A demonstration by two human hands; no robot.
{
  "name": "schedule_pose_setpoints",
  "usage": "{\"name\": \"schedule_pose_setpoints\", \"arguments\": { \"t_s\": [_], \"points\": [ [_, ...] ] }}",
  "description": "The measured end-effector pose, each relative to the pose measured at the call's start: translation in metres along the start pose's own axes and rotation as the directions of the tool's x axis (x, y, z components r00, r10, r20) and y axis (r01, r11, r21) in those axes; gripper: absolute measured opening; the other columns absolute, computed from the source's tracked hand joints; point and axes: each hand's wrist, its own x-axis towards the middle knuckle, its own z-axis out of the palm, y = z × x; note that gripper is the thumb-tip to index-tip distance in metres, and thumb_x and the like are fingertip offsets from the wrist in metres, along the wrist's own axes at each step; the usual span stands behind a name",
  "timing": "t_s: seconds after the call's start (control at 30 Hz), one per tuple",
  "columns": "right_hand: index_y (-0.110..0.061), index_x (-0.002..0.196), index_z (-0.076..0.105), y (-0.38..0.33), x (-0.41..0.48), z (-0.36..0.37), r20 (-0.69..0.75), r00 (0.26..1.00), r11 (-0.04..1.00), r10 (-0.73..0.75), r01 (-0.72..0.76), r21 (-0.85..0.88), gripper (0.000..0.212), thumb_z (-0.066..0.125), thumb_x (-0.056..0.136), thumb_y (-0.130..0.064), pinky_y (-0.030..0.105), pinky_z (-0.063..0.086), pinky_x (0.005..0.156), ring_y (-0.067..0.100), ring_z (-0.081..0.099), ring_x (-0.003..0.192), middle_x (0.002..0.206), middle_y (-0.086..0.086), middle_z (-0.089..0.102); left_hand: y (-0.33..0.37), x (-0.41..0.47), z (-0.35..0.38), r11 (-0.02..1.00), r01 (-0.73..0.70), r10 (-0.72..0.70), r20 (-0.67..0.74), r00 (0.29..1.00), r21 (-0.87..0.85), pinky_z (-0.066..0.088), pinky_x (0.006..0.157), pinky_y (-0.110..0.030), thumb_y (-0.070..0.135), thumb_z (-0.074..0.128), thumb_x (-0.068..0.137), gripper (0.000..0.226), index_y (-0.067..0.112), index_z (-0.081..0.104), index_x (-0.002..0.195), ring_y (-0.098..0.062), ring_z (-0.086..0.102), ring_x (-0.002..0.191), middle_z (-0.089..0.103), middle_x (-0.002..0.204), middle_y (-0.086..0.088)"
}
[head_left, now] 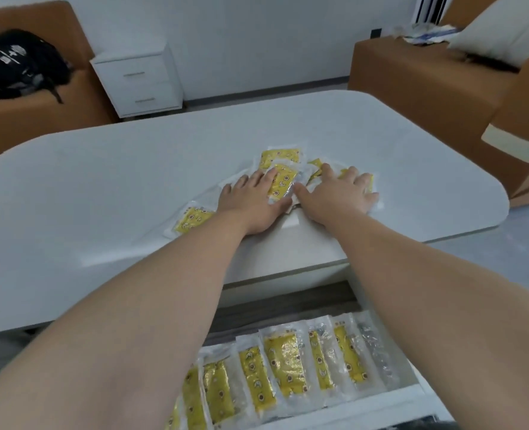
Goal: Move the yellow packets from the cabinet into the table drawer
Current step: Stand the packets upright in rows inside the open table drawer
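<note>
A loose heap of yellow packets [280,158] in clear wrappers lies on the white table [102,181]. My left hand [253,200] lies flat on the heap's left side, fingers spread, thumb against a packet [280,186]. My right hand [337,197] presses flat on the heap's right side, fingers spread over the packets. One packet [191,220] lies apart, left of my left wrist. Below the table's near edge the drawer [412,395] stands pulled out, with several yellow packets [284,364] lined up in a row inside.
A small white two-drawer cabinet [139,79] stands against the far wall. An orange sofa with a black bag [18,63] is at the left. Another orange sofa [427,88] with a white cushion is at the right.
</note>
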Motion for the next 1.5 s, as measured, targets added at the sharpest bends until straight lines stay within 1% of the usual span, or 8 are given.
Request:
{"name": "schedule_pose_setpoints", "arguments": {
  "t_s": [0.4,0.73,0.87,1.0,1.17,1.27,1.4,1.5],
  "points": [
    [-0.036,0.161,0.006,-0.097,-0.11,0.029,0.083,0.993,0.997,-0.082,0.083,-0.007,0.085,0.029,0.091,-0.079,0.067,0.013,0.115,0.042,-0.006,0.154,0.168,0.018,0.001,-0.113,-0.113,-0.012,0.996,0.073,-0.069,-0.068,0.995,0.054,0.014,0.122,-0.049,0.079,0.016,0.089,0.08,0.041,0.0,0.157,-0.02,0.012,0.153,0.011,0.166,0.009],
    [-0.034,0.161,0.0,-0.098,-0.122,0.019,0.129,0.986,0.993,-0.105,0.11,-0.031,0.086,0.031,0.093,-0.076,0.068,0.015,0.114,0.047,-0.003,0.153,0.168,0.02,-0.002,-0.107,-0.128,-0.032,0.993,0.108,-0.107,-0.015,0.994,0.049,-0.003,0.123,-0.051,0.077,0.018,0.092,0.083,0.032,-0.003,0.159,-0.021,0.001,0.154,-0.001,0.168,0.004],
    [-0.031,0.161,-0.003,-0.085,-0.139,0.008,0.065,0.97,0.966,-0.234,0.239,-0.093,0.083,0.029,0.096,-0.071,0.067,0.005,0.118,0.05,-0.006,0.152,0.168,0.021,-0.005,-0.091,-0.151,-0.056,0.966,0.25,-0.256,-0.104,0.961,-0.065,0.011,0.123,-0.047,0.06,0.032,0.1,0.073,0.018,0.016,0.158,-0.023,0.013,0.152,0.013,0.166,-0.006],
    [-0.022,0.158,0.023,-0.074,-0.169,0.016,0.048,0.866,0.85,-0.498,0.499,-0.168,0.066,0.032,0.103,-0.057,0.061,0.006,0.123,0.041,-0.005,0.155,0.168,0.015,0.01,-0.082,-0.199,-0.062,0.894,0.442,-0.437,0.075,0.896,-0.078,0.036,0.11,-0.046,0.044,0.045,0.097,0.058,0.01,0.041,0.144,-0.03,0.034,0.138,0.035,0.151,-0.011],
    [-0.017,0.158,0.02,-0.092,-0.187,0.023,0.037,0.744,0.73,-0.667,0.662,-0.169,0.062,0.03,0.106,-0.048,0.057,0.002,0.124,0.034,-0.01,0.156,0.17,0.007,0.004,-0.088,-0.232,-0.053,0.832,0.552,-0.537,0.165,0.827,-0.053,0.028,0.116,-0.052,0.045,0.043,0.1,0.064,0.009,0.032,0.151,-0.036,0.019,0.147,0.02,0.162,-0.013],
    [-0.017,0.161,0.013,-0.094,-0.188,0.035,0.141,0.664,0.643,-0.734,0.747,-0.171,0.066,0.024,0.106,-0.052,0.057,-0.002,0.124,0.029,-0.012,0.156,0.171,0.006,0.003,-0.095,-0.233,-0.052,0.874,0.479,-0.474,0.071,0.878,-0.085,0.028,0.117,-0.049,0.045,0.042,0.101,0.064,0.011,0.03,0.153,-0.03,0.013,0.151,0.013,0.165,-0.009],
    [-0.016,0.157,0.024,-0.089,-0.19,0.038,0.168,0.636,0.595,-0.753,0.767,-0.24,0.066,0.021,0.105,-0.056,0.053,0.01,0.125,0.029,0.017,0.154,0.161,0.01,0.033,-0.116,-0.238,-0.04,0.895,0.441,-0.437,0.075,0.897,-0.065,0.024,0.12,-0.048,0.049,0.04,0.102,0.068,0.015,0.02,0.157,-0.028,0.009,0.153,0.01,0.167,-0.006],
    [-0.014,0.145,0.041,-0.089,-0.196,0.033,0.071,0.603,0.57,-0.794,0.78,-0.259,0.057,0.03,0.105,-0.051,0.045,0.031,0.114,0.029,0.047,0.131,0.137,0.008,0.057,-0.123,-0.238,-0.036,0.895,0.446,-0.445,0.03,0.895,-0.008,0.041,0.106,-0.048,0.049,0.037,0.102,0.055,0.016,0.041,0.145,-0.031,0.037,0.138,0.041,0.151,-0.007]
  ]
}}
